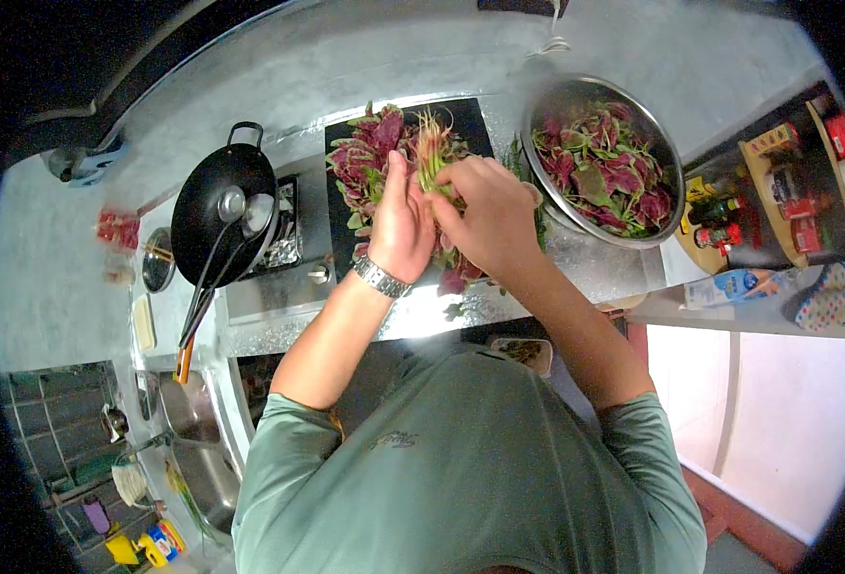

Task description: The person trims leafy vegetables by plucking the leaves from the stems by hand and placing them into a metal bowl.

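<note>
A small bunch of green stems [430, 165] with pale, thin roots pointing up is between my two hands. My right hand [486, 212] pinches the stems from the right side. Close against them on the left is my left hand [405, 222], its fingers extended upward and its palm facing the bunch; a metal watch circles that wrist. Red and green leaves [353, 168] lie behind and around my hands on a dark board [470, 117]. To the right, a large steel bowl [673, 158] holds more of these leaves.
A black wok [197, 206] with two long-handled ladles [214, 273] sits on the stove at the left. A sink [197, 440] is at the lower left. Shelves [776, 191] with bottles and packets stand at the right. A small tray [545, 356] is near my body.
</note>
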The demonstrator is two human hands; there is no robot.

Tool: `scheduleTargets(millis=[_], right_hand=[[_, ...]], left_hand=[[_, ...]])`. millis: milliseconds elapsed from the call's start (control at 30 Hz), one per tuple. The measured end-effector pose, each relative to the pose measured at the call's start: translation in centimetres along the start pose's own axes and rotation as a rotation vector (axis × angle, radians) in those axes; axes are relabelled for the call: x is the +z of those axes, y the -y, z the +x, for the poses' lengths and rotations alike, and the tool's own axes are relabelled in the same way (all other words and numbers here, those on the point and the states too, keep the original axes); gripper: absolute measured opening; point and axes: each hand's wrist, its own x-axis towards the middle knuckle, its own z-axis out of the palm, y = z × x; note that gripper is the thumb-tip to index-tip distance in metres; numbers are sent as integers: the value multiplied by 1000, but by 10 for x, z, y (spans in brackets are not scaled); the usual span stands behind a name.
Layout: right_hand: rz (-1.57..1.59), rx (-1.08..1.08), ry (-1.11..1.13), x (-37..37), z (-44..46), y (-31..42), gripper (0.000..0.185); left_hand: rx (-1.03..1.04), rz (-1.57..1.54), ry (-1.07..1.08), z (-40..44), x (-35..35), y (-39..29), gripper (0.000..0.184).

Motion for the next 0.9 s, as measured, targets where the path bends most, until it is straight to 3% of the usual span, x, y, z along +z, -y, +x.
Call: scheduleTargets(millis=[167,233,267,367,400,467,733,833,900], right_hand=[[208,173,17,4,-3,-8,13],[531,412,2,1,-6,-13,11],[527,412,2,0,-6,-17,11],[1087,771,-105,-12,-2,-34,9],[1080,772,-113,-18,-1,-36,9],[1376,870,-66,-31,0,-39,9],[1250,816,-7,-46,-18,-54,8],[1067,728,25,-62,-42,-52,6],[737,696,265,-76,-70,-63,5]], left_hand=[[87,29,36,1,5,-1,54],[69,-7,-19,1,2,-3,43],[68,-9,-17,1,-1,-3,43],[92,17,-59,4,-1,-4,28],[19,55,-61,3,-7,-7,27],[29,28,-33,5,-12,-7,25],[-5,76,-44,11,-17,-7,23],[1,101,-55,11,-18,-8,24],[36,97,-95,9,-11,-10,21]])
